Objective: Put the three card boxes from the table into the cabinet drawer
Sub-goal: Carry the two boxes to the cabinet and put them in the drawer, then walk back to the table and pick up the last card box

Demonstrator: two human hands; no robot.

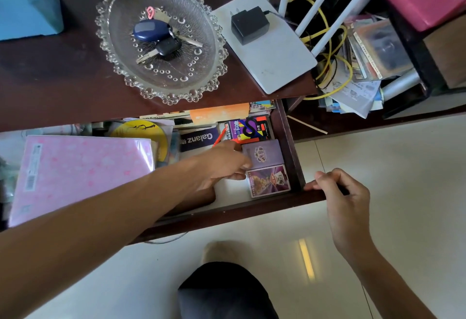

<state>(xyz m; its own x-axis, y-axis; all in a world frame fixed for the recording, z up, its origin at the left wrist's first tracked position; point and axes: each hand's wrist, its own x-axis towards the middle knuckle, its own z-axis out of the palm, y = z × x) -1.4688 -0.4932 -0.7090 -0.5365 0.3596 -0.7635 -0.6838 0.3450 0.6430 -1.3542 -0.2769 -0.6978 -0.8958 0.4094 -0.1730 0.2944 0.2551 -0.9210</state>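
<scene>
A: Obs. 1, drawer point(290, 142). Pulled out below the dark table point(63, 79). Where do the card boxes sit?

B: All three at the drawer's right end, in a column along the side wall. Rearmost is the multicoloured card box point(248, 130), in the middle lies the pale purple card box point(264, 153), and nearest the drawer front is the purple-and-gold card box point(268, 180). The two purple ones touch edge to edge.

A: Left hand point(222, 164)?

B: Inside the drawer, fingers loosely spread, fingertips against the left edges of the two purple boxes. It grips nothing that I can see.

A: Right hand point(338, 187)?

B: Closed on the drawer's front right corner, fingers curled over the rim.

A: Surroundings?

B: A pink folder point(80, 172) fills the drawer's left part. On the table, a glass dish point(201, 28) holds keys point(158, 38); beside it a white router point(277, 61) carries a black adapter point(249, 24).
</scene>
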